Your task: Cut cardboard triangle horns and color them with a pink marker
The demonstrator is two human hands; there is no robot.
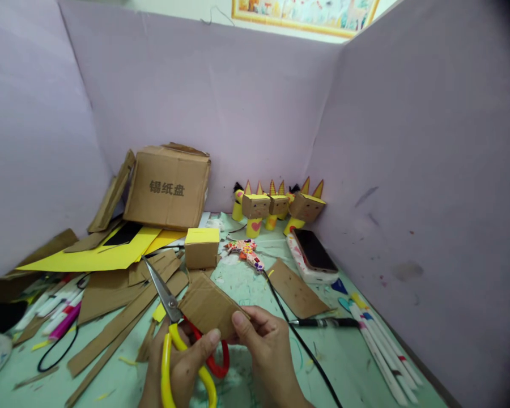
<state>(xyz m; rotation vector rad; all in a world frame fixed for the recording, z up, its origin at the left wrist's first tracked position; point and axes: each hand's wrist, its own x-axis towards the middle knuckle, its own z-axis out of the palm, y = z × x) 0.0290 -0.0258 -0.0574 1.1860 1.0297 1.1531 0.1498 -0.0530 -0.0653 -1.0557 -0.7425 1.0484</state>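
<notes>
Head view: tabletop point(255, 283) is walled by lilac panels at left, back and right; open room is left only around the middle, between strips point(123, 323) and pens point(378, 340). Both wrists are cut off by the lower edge. The scissors point(174, 334), yellow and red handled, are gripped by the left hand point(182, 362), blades apart. A brown, flat card point(208, 311) is pinched by the right hand point(267, 351), low centre, touching the blades.

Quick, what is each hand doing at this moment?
Left hand: closed on the scissors, thumb also on the cardboard piece.
Right hand: closed, holding the cardboard piece.
</notes>
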